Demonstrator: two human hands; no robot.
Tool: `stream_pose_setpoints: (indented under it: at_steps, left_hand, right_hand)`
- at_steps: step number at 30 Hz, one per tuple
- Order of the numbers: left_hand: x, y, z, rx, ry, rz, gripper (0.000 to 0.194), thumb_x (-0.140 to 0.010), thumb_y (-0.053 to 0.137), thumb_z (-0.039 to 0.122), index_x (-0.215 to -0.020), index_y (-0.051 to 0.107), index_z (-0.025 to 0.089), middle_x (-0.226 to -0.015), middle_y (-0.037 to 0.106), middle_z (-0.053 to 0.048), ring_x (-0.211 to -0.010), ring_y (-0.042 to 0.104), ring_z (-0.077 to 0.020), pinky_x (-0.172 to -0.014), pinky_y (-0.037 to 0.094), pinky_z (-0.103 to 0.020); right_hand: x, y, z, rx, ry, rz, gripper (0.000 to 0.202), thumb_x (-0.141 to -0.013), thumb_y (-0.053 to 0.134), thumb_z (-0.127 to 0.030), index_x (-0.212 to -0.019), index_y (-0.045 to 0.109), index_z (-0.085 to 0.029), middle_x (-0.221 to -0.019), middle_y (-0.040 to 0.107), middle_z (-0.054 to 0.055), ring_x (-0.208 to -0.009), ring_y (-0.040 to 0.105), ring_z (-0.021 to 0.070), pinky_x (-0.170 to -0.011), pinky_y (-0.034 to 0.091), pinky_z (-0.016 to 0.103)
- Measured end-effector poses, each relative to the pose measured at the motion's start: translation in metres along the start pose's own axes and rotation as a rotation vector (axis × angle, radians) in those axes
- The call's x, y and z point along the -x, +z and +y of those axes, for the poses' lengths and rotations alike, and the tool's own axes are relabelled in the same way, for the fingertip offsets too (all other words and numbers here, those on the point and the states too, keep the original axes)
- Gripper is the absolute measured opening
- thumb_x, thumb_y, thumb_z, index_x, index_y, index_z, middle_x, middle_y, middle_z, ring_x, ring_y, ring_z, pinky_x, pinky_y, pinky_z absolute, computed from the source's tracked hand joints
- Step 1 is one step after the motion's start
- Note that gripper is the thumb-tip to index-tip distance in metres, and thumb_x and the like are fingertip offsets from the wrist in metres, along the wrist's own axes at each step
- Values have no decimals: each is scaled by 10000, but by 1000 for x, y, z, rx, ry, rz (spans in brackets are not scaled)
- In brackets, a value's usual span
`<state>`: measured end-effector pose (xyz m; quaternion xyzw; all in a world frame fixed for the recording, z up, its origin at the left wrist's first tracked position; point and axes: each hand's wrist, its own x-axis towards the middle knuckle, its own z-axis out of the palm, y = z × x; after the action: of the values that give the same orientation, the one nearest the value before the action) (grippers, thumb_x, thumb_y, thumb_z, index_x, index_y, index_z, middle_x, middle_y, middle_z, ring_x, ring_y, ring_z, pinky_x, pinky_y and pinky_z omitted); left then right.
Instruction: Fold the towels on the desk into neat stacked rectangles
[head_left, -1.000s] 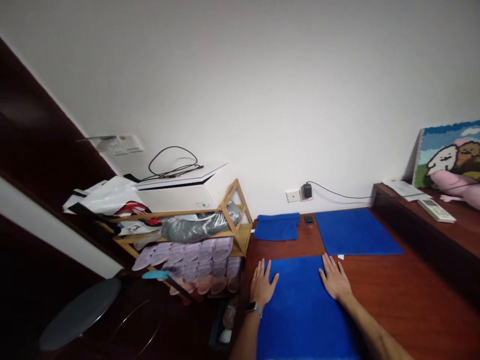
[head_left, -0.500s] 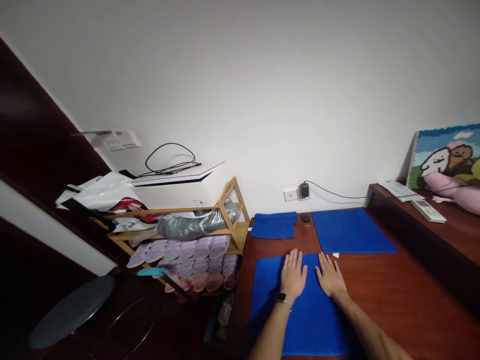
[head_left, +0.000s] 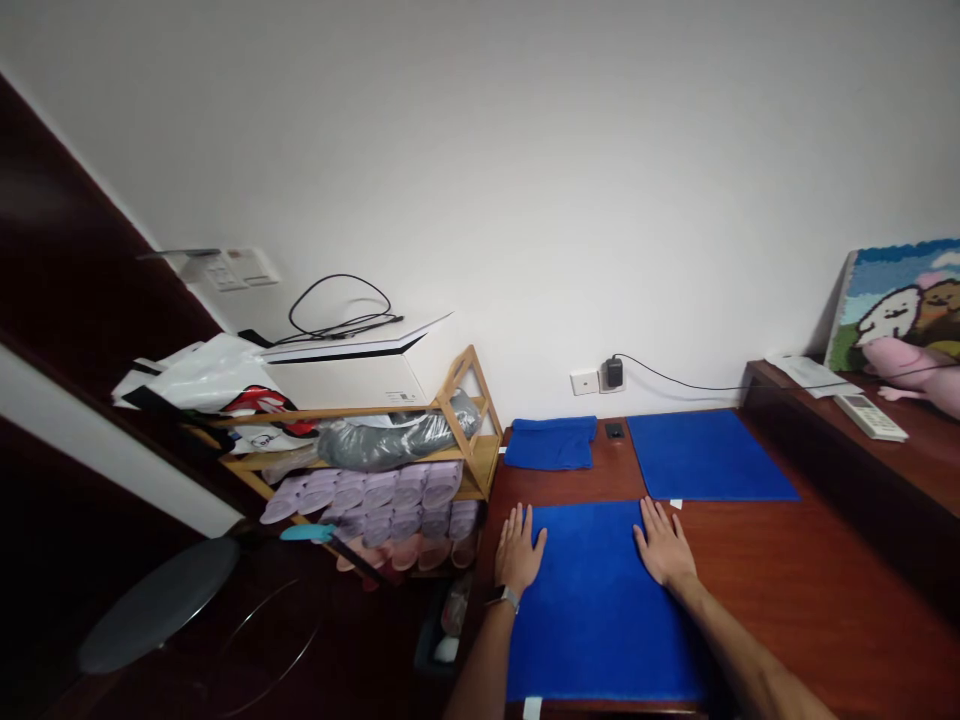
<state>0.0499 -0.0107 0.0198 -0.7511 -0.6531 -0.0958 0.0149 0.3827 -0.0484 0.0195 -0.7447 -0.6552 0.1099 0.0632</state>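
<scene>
A blue cloth lies spread flat on the reddish-brown wooden table, with a white tag at its near left corner. At its far left corner rests my left hand, palm down with the fingers stretched out and a watch on the wrist. My right hand lies flat on the far right corner, fingers extended. Behind it is a second flat blue cloth with a small white tag at its near edge. A third, folded blue cloth sits at the back left of the table.
A wooden rack on the left holds lilac slippers and a white box with a black cable on top. A black plug sits in the wall. On the raised ledge at right are a remote control and a pink plush toy.
My left hand has moved left across the cloth, from its middle to its far left corner. My right hand stays at the far right corner. The view has shifted slightly.
</scene>
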Motion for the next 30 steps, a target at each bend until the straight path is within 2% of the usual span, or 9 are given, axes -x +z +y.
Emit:
stream_pose_setpoints:
  at_steps: [6, 11, 13, 15, 17, 20, 22, 25, 30]
  left_hand:
    - [1, 5, 10, 3, 1, 25, 658, -1047, 336, 486, -1638, 309, 199, -1686, 332, -121, -1567, 289, -289, -1268, 298, -502]
    - [1, -7, 7, -17, -3, 3, 645, -1041, 359, 471, -1612, 372, 172, -1672, 361, -128, -1563, 301, -276, -1288, 259, -486]
    - [0, -13, 17, -25, 7, 37, 616, -1041, 359, 397, -1609, 375, 161, -1674, 358, -126, -1569, 285, -266, -1299, 233, -483]
    - [0, -15, 44, -3, 72, 98, 599, -1043, 329, 315, -1625, 339, 173, -1687, 330, -108, -1580, 255, -256, -1304, 226, -495]
    - [0, -12, 84, 52, 223, 118, 597, -1054, 307, 300, -1645, 286, 217, -1704, 294, -75, -1585, 239, -247, -1302, 237, -505]
    - [4, 1, 149, 148, 418, 30, 577, -1077, 306, 396, -1644, 284, 293, -1715, 269, -40, -1581, 256, -239, -1296, 262, -494]
    - [7, 9, 171, 185, 419, -30, 557, -1083, 292, 452, -1628, 321, 340, -1713, 278, -23, -1576, 269, -234, -1291, 273, -489]
    - [12, 12, 150, 175, 323, -66, 560, -1071, 312, 516, -1614, 344, 378, -1710, 290, -9, -1575, 273, -249, -1285, 274, -512]
    - [26, -1, 44, 53, 76, -31, 619, -1062, 322, 538, -1624, 349, 279, -1700, 307, -75, -1573, 273, -282, -1275, 277, -534]
  right_hand:
    - [6, -4, -6, 4, -27, 0, 734, -1033, 121, -497, -1663, 152, -123, -1737, 142, 24, -1613, 89, 213, -1309, 30, 441]
    - [11, 0, -9, -28, -35, -3, 734, -1035, 131, -513, -1663, 172, -135, -1733, 168, 16, -1613, 86, 210, -1309, 52, 436]
    - [11, 0, -9, -36, -38, 4, 729, -1036, 130, -508, -1662, 174, -138, -1731, 170, 12, -1612, 90, 207, -1309, 51, 434]
    - [11, 0, -8, -48, -42, 5, 723, -1038, 123, -504, -1662, 177, -142, -1730, 174, 7, -1611, 101, 206, -1308, 53, 429]
    - [10, -2, -7, -54, -45, 6, 719, -1039, 116, -493, -1661, 181, -140, -1729, 177, 4, -1610, 109, 207, -1307, 59, 422]
    - [10, -4, -6, -34, -54, -10, 700, -1036, 132, -439, -1656, 202, -123, -1729, 182, 9, -1611, 106, 216, -1305, 62, 420]
    - [10, -4, -5, -22, -62, -16, 689, -1029, 152, -404, -1654, 217, -121, -1728, 189, 10, -1611, 106, 219, -1304, 62, 424]
    - [10, -2, -4, -35, -59, -3, 689, -1032, 146, -414, -1657, 204, -129, -1727, 197, 12, -1610, 114, 215, -1304, 65, 425]
    - [10, 0, -5, -50, -46, -2, 703, -1041, 107, -466, -1662, 163, -140, -1733, 171, 3, -1611, 104, 204, -1307, 57, 421]
